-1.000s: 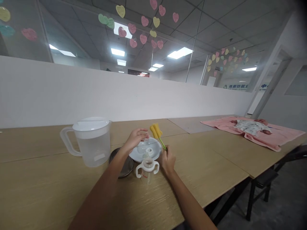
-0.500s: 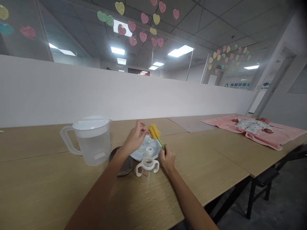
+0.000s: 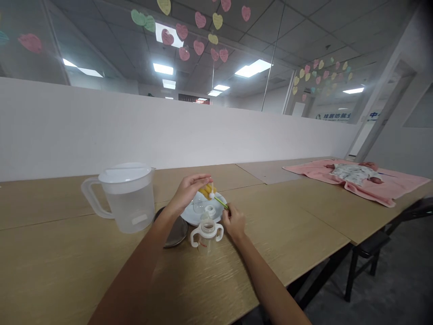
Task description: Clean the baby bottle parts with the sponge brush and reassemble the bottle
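My right hand (image 3: 235,221) is closed round the green handle (image 3: 222,203) of a sponge brush, whose yellow sponge head (image 3: 205,192) is over a white plate (image 3: 189,220). Between the fingertips of my left hand (image 3: 190,192) hangs a thin white straw with a small ball end (image 3: 212,195), in front of the sponge. The plate bears a clear dome-shaped cap (image 3: 199,206) and a white collar ring (image 3: 210,211). Nearer to me, an uncapped clear baby bottle (image 3: 207,237) with two white handles stands upright between my forearms.
A lidded plastic pitcher (image 3: 130,203) of clear liquid stands at the left. Partly behind my left forearm lies a dark round tray (image 3: 177,234). Far right, a baby doll (image 3: 353,174) lies on a pink towel (image 3: 372,194). A black chair (image 3: 372,246) is beside the table (image 3: 287,234).
My left hand has turned flatter and shifted slightly left, and the straw now shows below its fingers. The sponge head has moved left and down, the brush tilting lower.
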Demonstrator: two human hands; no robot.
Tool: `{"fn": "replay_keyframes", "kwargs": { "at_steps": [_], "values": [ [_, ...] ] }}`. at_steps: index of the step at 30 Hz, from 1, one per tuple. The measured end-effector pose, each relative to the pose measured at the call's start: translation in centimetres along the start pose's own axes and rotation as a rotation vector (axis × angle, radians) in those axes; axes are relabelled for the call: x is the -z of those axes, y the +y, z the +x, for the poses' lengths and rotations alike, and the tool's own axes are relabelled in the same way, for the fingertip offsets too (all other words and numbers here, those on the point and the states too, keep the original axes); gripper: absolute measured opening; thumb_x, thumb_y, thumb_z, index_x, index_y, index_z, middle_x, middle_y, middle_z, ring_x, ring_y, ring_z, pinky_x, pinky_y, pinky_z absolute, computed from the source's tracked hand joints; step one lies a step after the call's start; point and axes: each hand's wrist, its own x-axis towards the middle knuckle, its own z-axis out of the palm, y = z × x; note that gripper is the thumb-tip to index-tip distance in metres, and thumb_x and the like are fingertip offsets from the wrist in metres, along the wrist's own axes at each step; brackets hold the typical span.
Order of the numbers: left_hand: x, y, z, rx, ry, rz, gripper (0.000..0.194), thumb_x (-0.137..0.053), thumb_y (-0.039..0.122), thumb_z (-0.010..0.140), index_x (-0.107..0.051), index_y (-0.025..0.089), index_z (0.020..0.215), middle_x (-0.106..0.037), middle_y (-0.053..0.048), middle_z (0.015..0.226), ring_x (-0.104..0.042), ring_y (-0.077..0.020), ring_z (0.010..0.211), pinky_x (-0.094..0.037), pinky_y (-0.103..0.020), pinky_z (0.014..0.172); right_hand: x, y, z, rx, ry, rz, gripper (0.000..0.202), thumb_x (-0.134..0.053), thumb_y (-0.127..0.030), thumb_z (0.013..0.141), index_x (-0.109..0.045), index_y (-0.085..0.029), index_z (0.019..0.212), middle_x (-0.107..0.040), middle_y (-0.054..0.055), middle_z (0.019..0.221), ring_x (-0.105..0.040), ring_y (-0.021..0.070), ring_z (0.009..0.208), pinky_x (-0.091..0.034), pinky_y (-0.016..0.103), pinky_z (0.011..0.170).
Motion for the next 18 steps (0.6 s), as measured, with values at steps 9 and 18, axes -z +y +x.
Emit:
{"fn": "replay_keyframes", "kwargs": {
  "at_steps": [9,18],
  "values": [
    [0.4,0.0,-0.1,-0.027,0.05,0.014,0.047,-0.073,0.031,0.062,-0.066,0.012,0.104,-0.068,-0.012,0.111,-0.059,-0.0264,0.108,-0.046,-0.037,0.092,-0.2,-0.1,0.1,-0.09,-0.003,0.002,0.028,-0.036,-0.027,0.079,-0.062,-0.017,0.078,-0.059,0.003,0.061,-0.043,0.0135,0.052,-0.022,0.024,0.053],
    [0.5,-1.1,0.3,-0.004,0.181,0.237,0.041,-0.055,0.053,0.076,-0.066,0.014,0.074,-0.055,0.001,0.059,-0.057,-0.0148,0.067,-0.044,-0.023,0.062,-0.5,0.2,0.3,-0.233,-0.024,-0.021,0.032,-0.033,-0.032,0.086,-0.062,-0.017,0.082,-0.06,0.004,0.063,-0.044,0.0143,0.053,-0.02,0.025,0.054]
  ]
}}
